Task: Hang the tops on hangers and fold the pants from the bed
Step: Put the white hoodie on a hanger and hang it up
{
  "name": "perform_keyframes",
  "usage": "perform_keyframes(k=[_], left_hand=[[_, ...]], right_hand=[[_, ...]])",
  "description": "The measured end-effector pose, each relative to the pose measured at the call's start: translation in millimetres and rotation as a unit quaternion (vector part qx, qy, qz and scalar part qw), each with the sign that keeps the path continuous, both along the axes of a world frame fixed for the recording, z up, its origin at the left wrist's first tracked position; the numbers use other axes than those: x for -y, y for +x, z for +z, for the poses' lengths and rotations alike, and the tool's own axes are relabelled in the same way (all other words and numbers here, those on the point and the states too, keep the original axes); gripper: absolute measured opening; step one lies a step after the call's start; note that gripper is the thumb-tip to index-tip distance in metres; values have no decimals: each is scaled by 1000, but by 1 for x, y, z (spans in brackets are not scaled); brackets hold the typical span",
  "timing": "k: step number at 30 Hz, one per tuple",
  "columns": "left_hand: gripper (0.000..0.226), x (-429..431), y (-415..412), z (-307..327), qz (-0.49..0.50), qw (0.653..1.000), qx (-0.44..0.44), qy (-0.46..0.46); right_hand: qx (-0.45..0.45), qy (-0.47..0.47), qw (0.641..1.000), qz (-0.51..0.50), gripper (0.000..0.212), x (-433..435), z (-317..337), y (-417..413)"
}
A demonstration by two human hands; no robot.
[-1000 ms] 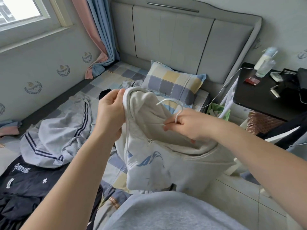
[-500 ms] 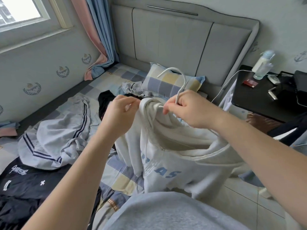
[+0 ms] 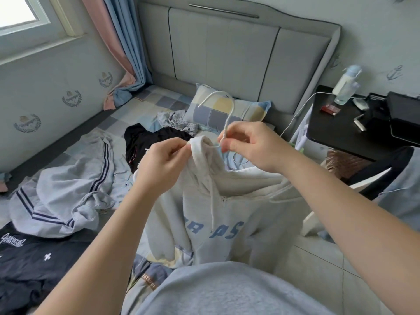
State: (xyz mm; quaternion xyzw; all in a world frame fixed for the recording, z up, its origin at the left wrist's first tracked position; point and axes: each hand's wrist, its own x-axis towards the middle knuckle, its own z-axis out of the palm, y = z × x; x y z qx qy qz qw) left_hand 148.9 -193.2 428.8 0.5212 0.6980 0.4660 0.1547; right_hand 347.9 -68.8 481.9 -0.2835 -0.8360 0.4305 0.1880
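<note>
Right hand [image 3: 247, 144] pinches hanger [image 3: 223, 114] neck above hoodie [image 3: 218, 201] collar, keeping the hook clear. Left hand [image 3: 163, 164] pinches collar edge beside it, likely seating the shoulder.

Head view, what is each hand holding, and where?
Right hand pinches the white hanger at its hook's stem; the left hand grips the white hoodie by its hood edge.

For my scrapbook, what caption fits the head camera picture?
Right hand holds a white hanger while left hand pinches the cream hoodie by the bed.
</note>
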Motion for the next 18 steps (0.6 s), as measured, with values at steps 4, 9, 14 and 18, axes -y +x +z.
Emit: perform_keyframes(k=[4,9,14,18], left_hand=[[34,8,-15,-6,59,997,47,31],[28,12,-21,-3,65,992,86,63],[28,12,-14,0,33,995,81,44],[30,14,-13,-3,23,997,68,37]], right_hand=[[-19,188,964,-185,26,-7,-37,48],[-29,-104,885,-453,54,12,-97,73],[-181,-418,817,-354,50,0,-103,59],[-232,-454,772,-378,33,-25,-89,55]])
